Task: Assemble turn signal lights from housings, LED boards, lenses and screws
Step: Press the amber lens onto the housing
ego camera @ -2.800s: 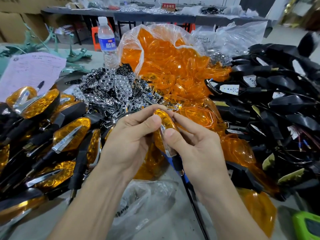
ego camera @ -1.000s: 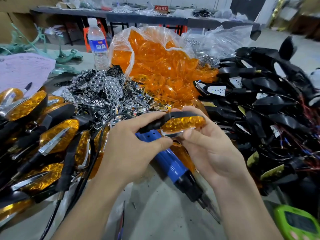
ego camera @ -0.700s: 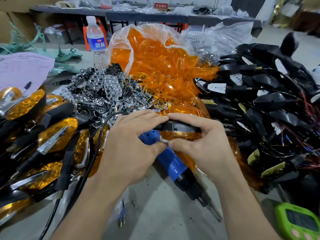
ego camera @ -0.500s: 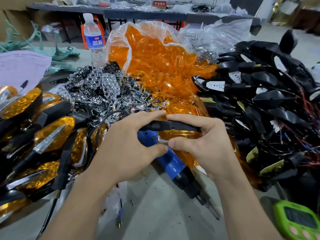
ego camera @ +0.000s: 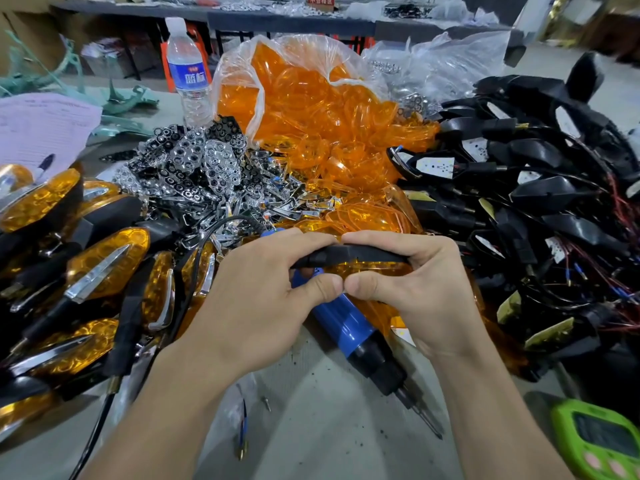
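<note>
Both hands hold one turn signal light (ego camera: 349, 258) at the centre, its black housing on top and its amber lens facing down. My left hand (ego camera: 263, 299) grips its left end and my right hand (ego camera: 415, 289) grips its right end, with the two thumbs meeting under the lens. A blue electric screwdriver (ego camera: 349, 327) lies on the table under the hands, tip pointing to the lower right. Assembled lights (ego camera: 100, 265) are piled at the left, and black housings with LED boards (ego camera: 540, 202) at the right.
A clear bag of amber lenses (ego camera: 311, 109) stands behind, with a heap of chrome reflectors (ego camera: 194, 168) to its left. A water bottle (ego camera: 187, 71) and a paper sheet (ego camera: 38, 126) sit at the back left. A green device (ego camera: 599, 441) lies at the lower right.
The light was turned over from lens facing me to housing on top. Both hands closed round its ends and have since stayed nearly still above the screwdriver.
</note>
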Demonstrator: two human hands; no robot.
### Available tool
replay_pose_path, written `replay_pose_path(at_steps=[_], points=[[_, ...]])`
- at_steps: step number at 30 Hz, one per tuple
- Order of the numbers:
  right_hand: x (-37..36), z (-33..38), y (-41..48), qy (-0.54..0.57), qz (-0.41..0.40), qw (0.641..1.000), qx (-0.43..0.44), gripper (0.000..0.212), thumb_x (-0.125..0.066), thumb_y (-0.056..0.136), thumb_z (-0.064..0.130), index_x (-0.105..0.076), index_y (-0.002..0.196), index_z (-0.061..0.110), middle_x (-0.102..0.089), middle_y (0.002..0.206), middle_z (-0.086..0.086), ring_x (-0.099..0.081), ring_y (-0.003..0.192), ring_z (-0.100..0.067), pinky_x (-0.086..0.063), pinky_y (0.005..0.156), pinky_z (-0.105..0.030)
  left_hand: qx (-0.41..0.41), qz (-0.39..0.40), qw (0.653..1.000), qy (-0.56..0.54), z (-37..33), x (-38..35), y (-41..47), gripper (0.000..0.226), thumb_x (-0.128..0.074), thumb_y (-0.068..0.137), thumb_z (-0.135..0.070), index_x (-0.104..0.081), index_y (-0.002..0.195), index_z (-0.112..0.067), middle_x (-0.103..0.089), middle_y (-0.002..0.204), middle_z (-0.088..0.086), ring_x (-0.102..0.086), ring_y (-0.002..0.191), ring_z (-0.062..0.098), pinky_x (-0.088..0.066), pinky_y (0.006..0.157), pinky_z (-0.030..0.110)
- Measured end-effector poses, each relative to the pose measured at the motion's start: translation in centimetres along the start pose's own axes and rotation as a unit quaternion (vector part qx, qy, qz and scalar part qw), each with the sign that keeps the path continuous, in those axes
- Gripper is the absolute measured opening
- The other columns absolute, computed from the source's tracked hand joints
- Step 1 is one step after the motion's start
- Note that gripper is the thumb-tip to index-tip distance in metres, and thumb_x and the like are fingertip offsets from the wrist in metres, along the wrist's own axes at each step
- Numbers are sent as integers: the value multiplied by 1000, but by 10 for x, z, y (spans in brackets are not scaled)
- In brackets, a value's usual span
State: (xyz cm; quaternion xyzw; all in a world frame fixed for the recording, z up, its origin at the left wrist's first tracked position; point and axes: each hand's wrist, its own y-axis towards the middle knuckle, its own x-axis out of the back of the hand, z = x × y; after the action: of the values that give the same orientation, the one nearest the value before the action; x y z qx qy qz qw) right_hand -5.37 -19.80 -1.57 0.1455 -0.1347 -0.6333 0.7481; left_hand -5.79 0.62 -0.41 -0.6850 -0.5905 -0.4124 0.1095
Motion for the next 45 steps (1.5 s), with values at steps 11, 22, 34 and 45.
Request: replay_pose_path(at_steps=[11, 22, 34, 45], points=[[-4, 3, 2, 107, -136, 979, -104, 41, -90, 70, 15, -81, 110, 19, -80, 106, -9, -77, 99, -28, -63, 82, -35, -80, -245, 962, 85, -6, -5, -1, 51, -76, 80, -47, -74, 125, -22, -59, 118, -17, -49, 115, 2, -36, 107, 17], [-25, 11, 5, 372, -322, 847, -199, 17, -80, 80, 18, -82, 85, 2, -79, 98, -18, -79, 93, -31, -65, 73, -37, 75, -152, 985, 17, 5, -14, 3, 38, -66, 87, -47, -77, 120, -34, -72, 115, -22, -59, 110, -4, -38, 97, 9], [-37, 9, 3, 177, -188, 935, -243, 47, -60, 97, 50, -80, 80, 11, -67, 72, -15, -59, 56, -20, -46, 51, -29, 93, -26, 952, -292, -2, -19, 6, 40, -68, 89, -38, -70, 129, -34, -76, 111, -17, -70, 108, 5, -51, 105, 35], [-23, 10, -2, 156, 53, 970, -180, 39, -71, 88, 40, -76, 120, 18, -74, 120, -16, -72, 111, -27, -59, 96, -36, 83, 60, 907, -408, 5, -9, 6, 57, -52, 92, -11, -59, 144, -31, -63, 146, -11, -51, 142, 9, -31, 124, 48]])
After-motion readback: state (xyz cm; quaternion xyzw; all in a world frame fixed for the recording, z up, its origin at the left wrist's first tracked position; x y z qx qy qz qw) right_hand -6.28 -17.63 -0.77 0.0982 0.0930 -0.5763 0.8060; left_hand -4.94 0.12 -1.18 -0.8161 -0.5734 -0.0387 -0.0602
